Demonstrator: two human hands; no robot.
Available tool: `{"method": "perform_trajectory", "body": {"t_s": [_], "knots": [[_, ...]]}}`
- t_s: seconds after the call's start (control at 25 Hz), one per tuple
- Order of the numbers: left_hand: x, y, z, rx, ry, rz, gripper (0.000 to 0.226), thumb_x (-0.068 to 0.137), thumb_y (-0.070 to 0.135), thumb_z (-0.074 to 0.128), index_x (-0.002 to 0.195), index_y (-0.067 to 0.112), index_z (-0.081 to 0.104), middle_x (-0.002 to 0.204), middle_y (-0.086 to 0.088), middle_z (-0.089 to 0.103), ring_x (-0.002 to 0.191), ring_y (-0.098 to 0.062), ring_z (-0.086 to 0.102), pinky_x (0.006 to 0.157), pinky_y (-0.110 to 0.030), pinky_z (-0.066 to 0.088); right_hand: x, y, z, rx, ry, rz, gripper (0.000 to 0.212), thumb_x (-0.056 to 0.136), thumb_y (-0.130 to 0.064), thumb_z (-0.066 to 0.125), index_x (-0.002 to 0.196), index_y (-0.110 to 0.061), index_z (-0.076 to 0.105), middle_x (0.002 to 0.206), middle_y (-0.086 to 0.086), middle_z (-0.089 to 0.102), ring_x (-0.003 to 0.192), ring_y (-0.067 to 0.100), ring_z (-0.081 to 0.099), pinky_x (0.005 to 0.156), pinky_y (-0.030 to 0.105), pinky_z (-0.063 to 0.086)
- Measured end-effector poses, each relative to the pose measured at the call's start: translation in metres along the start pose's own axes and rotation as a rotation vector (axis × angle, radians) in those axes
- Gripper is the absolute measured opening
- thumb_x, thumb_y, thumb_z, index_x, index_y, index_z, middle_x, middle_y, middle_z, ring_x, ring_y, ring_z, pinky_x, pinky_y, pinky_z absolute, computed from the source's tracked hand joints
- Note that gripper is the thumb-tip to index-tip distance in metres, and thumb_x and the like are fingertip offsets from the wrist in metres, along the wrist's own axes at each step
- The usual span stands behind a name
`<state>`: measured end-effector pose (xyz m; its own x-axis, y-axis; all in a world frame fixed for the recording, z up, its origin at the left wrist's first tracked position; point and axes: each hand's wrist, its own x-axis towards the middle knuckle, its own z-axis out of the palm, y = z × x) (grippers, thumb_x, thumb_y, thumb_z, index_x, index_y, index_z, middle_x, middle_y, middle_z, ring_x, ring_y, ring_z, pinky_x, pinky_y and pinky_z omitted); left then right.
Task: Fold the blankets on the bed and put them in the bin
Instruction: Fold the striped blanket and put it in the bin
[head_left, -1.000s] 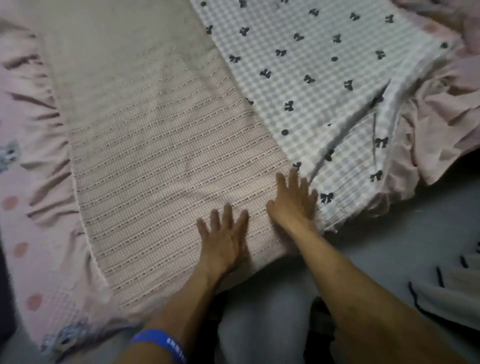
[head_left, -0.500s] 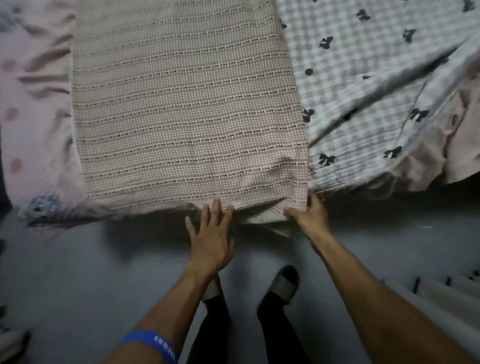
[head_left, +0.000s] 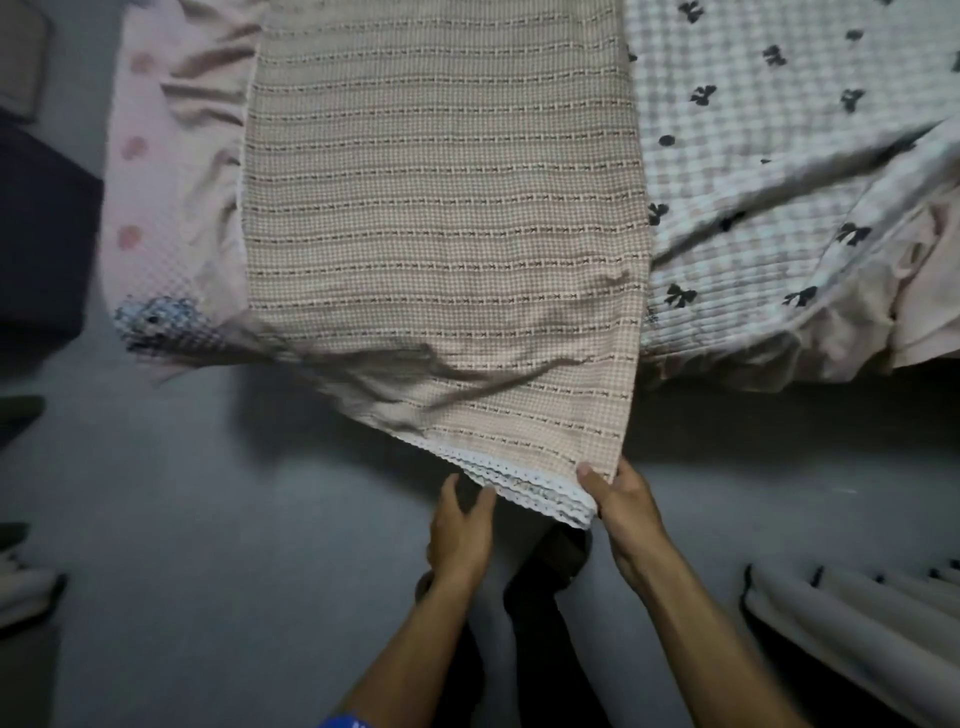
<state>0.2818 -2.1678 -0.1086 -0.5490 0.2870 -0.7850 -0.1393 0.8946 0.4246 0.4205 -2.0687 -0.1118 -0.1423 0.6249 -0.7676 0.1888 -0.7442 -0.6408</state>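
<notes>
My right hand (head_left: 626, 501) pinches the near corner of the beige striped woven blanket (head_left: 441, 218), which overhangs the bed's near edge; my left hand (head_left: 460, 525) cups beneath its white scalloped hem (head_left: 530, 486), probably to lift for folding.

Open grey floor (head_left: 182, 519) spreads wide to the left of the hands, nothing lying on it near them. Straight ahead the way is blocked: the striped blanket (head_left: 441, 234) hangs off the bed edge, its layered white hem right between the left hand (head_left: 460, 530) and the right hand (head_left: 623, 506). Right of it the bow-print blanket (head_left: 779, 182) covers the bed. Down low on the right, pale folded cloth with dark trim (head_left: 857, 639) crowds the floor. A dark box (head_left: 41, 234) stands far left, beside the pink sheet (head_left: 156, 208).
</notes>
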Motion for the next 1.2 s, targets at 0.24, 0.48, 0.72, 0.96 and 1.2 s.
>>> {"method": "perform_trajectory", "body": {"t_s": [0.24, 0.48, 0.72, 0.96, 1.2], "knots": [[-0.014, 0.021, -0.012, -0.741, -0.085, -0.044, 0.073, 0.091, 0.030, 0.063, 0.149, 0.046, 0.021, 0.125, 0.003, 0.058, 0.110, -0.005, 0.056, 0.104, -0.035, 0.035, -0.048, -0.016, 0.015, 0.091, 0.304, -0.161, 0.023, 0.091, -0.007, 0.064, 0.106, -0.023, 0.058, 0.101, -0.001, 0.070, 0.085, 0.011, 0.067, 0.073, 0.023, 0.053], [-0.002, 0.018, -0.028, -0.134, -0.188, 0.345, 0.097, 0.078, 0.002, 0.050, 0.147, 0.055, 0.008, 0.157, 0.007, 0.026, 0.147, -0.027, 0.014, 0.118, -0.046, 0.020, -0.070, -0.040, 0.035, 0.114, 0.360, -0.376, 0.044, 0.093, -0.002, 0.061, 0.131, -0.023, 0.056, 0.107, -0.015, 0.068, 0.088, 0.000, 0.067, 0.077, 0.016, 0.054], [0.019, 0.014, -0.039, 0.216, 0.261, 0.342, 0.066, 0.077, 0.007, 0.064, 0.135, 0.036, 0.049, 0.129, 0.005, 0.058, 0.141, -0.029, 0.025, 0.115, -0.055, 0.001, -0.080, -0.047, 0.038, 0.161, 0.127, -0.380, 0.042, 0.081, 0.015, 0.043, 0.097, -0.009, 0.072, 0.087, -0.002, 0.075, 0.084, 0.013, 0.065, 0.075, 0.022, 0.050], [0.048, 0.048, -0.084, 0.360, 0.553, 0.450, 0.030, 0.066, -0.001, 0.062, 0.080, 0.025, 0.066, 0.104, 0.001, 0.051, 0.104, -0.027, 0.042, 0.087, -0.041, 0.026, -0.068, -0.089, 0.040, -0.009, 0.142, -0.571, 0.043, 0.083, 0.018, 0.058, 0.098, -0.020, 0.070, 0.080, -0.015, 0.075, 0.078, -0.002, 0.067, 0.072, 0.011, 0.050], [0.083, 0.056, -0.136, 0.381, 0.591, 0.449, 0.022, 0.066, 0.006, 0.061, 0.072, 0.020, 0.045, 0.066, 0.003, 0.051, 0.075, -0.030, 0.056, 0.089, -0.042, 0.033, -0.048, -0.130, 0.018, 0.101, 0.247, -0.662, 0.021, 0.088, 0.003, 0.064, 0.097, -0.015, 0.070, 0.073, -0.019, 0.072, 0.073, -0.005, 0.062, 0.074, 0.014, 0.050]]}}
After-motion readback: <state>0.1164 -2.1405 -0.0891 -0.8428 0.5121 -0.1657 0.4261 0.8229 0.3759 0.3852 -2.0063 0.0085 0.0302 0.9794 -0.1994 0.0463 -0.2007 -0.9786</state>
